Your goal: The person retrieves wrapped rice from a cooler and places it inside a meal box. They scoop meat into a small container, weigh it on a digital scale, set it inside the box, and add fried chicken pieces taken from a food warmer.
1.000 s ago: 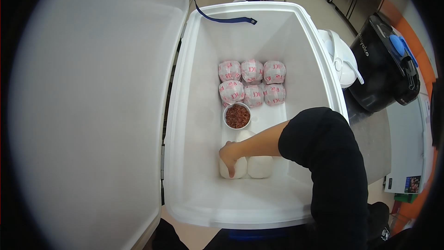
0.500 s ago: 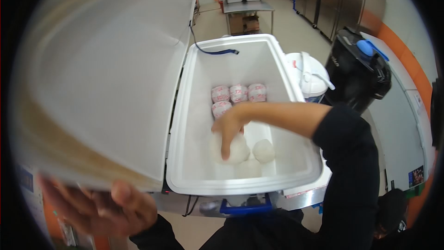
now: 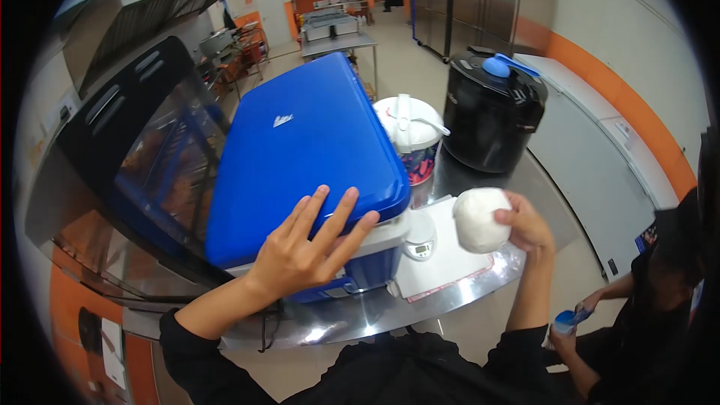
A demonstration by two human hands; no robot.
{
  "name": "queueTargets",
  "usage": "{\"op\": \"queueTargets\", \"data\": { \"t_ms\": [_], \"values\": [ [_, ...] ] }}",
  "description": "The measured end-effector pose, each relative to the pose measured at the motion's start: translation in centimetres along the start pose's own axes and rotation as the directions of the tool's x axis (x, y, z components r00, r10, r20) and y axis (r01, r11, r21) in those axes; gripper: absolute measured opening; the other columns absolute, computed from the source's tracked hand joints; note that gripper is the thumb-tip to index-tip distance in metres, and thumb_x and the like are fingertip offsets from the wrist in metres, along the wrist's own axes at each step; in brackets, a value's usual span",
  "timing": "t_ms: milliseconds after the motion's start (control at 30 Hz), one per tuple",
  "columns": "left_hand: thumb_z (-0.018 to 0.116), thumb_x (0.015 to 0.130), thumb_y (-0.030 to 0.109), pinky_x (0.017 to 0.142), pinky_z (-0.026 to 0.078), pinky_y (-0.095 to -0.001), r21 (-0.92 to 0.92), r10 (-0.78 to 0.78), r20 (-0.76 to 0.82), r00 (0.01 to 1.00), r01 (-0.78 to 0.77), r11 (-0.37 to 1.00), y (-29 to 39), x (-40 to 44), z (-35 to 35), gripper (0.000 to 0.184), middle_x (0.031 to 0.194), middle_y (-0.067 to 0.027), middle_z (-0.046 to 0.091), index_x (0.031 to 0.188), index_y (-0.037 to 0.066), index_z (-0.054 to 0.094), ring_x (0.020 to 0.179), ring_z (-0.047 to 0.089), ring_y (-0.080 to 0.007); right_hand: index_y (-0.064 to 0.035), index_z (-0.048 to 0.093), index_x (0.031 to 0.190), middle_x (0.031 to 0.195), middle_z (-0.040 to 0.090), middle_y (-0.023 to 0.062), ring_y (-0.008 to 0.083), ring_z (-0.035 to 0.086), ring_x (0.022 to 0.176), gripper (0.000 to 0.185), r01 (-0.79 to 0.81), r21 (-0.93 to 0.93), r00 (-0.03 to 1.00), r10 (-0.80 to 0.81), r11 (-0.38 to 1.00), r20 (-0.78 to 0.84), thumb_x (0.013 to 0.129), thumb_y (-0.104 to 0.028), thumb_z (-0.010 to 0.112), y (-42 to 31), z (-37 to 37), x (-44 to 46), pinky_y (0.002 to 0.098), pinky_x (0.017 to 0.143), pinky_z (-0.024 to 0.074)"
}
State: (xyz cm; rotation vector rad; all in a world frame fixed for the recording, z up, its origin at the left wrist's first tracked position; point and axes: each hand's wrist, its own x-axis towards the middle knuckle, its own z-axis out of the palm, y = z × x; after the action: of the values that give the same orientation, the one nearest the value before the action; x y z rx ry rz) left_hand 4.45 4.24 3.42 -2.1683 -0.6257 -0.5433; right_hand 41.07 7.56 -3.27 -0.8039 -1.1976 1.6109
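Observation:
A blue lid [image 3: 300,150] lies over the white-rimmed cooler, hiding what is inside. My left hand [image 3: 304,244] rests on the lid's near edge with its fingers spread, holding nothing. Off to the right, my right hand [image 3: 529,225] grips a round white ball [image 3: 481,220], held up above the steel table [image 3: 360,322]. Beneath and left of the ball are a small white scale [image 3: 420,236] and a white board [image 3: 442,270].
Behind the scale stand a white-lidded tub [image 3: 409,124] with a white spoon on it and a black cooker [image 3: 491,112] with a blue scoop. At lower right a person [image 3: 637,315] holds a cup. A glass-fronted cabinet [image 3: 157,150] stands left.
The lid has swung down over the cooler, under my left hand. My right hand has come out of the cooler and moved right with a white ball. The view has tilted up.

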Motion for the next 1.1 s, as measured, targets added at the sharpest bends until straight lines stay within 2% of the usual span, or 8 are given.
{"op": "queueTargets", "data": {
  "t_ms": [333,433,567,600,667,733,1000,1100],
  "values": [
    [0.058,0.079,0.006,0.093,0.046,-0.0439,-0.199,-0.236,0.213,0.948,0.278,0.940,3.2,-0.1,-0.7,0.041,0.125,-0.0122,0.057,0.118,0.016,0.062,0.106,0.058,-0.0359,-0.0089,0.044,0.122,0.113,0.056,0.0082,0.0161,0.061,0.100,0.035,-0.136,0.082,0.990,0.137,0.987,-0.016,0.094,-0.027,0.055,5.7,1.5,-4.6,0.0318,0.080,0.0559],
    [0.055,0.091,0.021,0.097,0.042,-0.0448,-0.480,-0.460,0.422,0.781,0.623,0.618,2.5,0.4,-2.0,0.034,0.125,-0.0157,0.055,0.122,0.007,0.055,0.118,0.050,-0.0334,-0.0113,0.043,0.125,0.108,0.059,0.0093,0.0161,0.060,0.101,0.037,-0.156,0.176,0.987,0.145,0.972,0.072,0.094,-0.024,0.057,6.0,1.7,-4.6,0.0323,0.079,0.0559],
    [0.058,0.090,0.023,0.103,0.035,-0.0433,-0.577,-0.552,0.249,0.796,0.580,0.576,7.3,-0.9,-2.2,0.037,0.123,-0.0159,0.055,0.122,0.005,0.054,0.121,0.047,-0.0349,-0.0113,0.036,0.133,0.115,0.057,0.0119,0.0200,0.059,0.107,0.063,-0.061,0.114,0.960,0.027,0.992,0.278,0.081,-0.015,0.071,6.4,3.8,-5.7,0.0341,0.086,0.0519],
    [0.062,0.087,0.024,0.102,0.036,-0.0414,-0.673,-0.664,0.265,0.699,0.627,0.392,10.0,-2.0,-2.3,0.041,0.122,-0.0163,0.055,0.123,0.004,0.052,0.123,0.046,-0.0342,-0.0113,0.033,0.135,0.118,0.057,0.0131,0.0213,0.058,0.109,0.073,0.056,0.037,0.931,-0.065,0.998,0.359,0.076,-0.011,0.075,6.4,5.0,-5.6,0.0348,0.089,0.0502],
    [0.072,0.081,0.026,0.105,0.034,-0.0409,-0.806,-0.679,0.518,0.521,0.563,-0.184,15.7,-3.9,-3.2,0.078,0.138,-0.0188,0.041,0.142,0.005,0.029,0.127,0.041,-0.0294,-0.0104,0.031,0.137,0.121,0.055,0.0152,0.0225,0.056,0.111,0.085,-0.086,0.029,0.891,0.064,0.996,0.450,0.067,-0.004,0.079,7.3,8.2,-5.4,0.0351,0.091,0.0471],
    [0.078,0.075,0.015,0.104,0.035,-0.0376,-0.807,-0.665,0.584,0.465,0.423,-0.412,19.4,-6.2,-5.6,0.096,0.138,-0.0157,0.037,0.147,0.011,0.015,0.127,0.040,-0.0260,-0.0087,0.030,0.138,0.121,0.054,0.0141,0.0213,0.055,0.113,0.079,-0.233,0.017,0.762,0.172,0.972,0.624,0.073,0.000,0.075,8.3,12.6,-5.1,0.0321,0.092,0.0454],
    [0.075,0.074,0.004,0.099,0.040,-0.0351,-0.860,-0.851,0.213,-0.479,0.321,-0.396,29.5,-19.3,-18.3,0.075,0.128,-0.0104,0.043,0.136,0.010,0.032,0.122,0.043,-0.0193,-0.0056,0.030,0.139,0.115,0.056,0.0123,0.0180,0.054,0.110,0.065,-0.327,-0.250,0.237,0.335,0.911,0.912,0.085,-0.007,0.067,19.1,34.3,-10.1,0.0300,0.092,0.0439],
    [0.075,0.075,0.006,0.099,0.040,-0.0349,-0.847,-0.749,-0.052,-0.661,0.426,-0.317,33.2,-24.4,-24.4,0.076,0.127,-0.0116,0.042,0.137,0.011,0.030,0.120,0.044,-0.0204,-0.0060,0.029,0.139,0.111,0.060,0.0144,0.0182,0.057,0.106,0.063,-0.409,-0.338,0.026,0.381,0.848,0.924,0.087,-0.008,0.065,24.2,43.2,-15.2,0.0304,0.089,0.0456]
  ]
}}
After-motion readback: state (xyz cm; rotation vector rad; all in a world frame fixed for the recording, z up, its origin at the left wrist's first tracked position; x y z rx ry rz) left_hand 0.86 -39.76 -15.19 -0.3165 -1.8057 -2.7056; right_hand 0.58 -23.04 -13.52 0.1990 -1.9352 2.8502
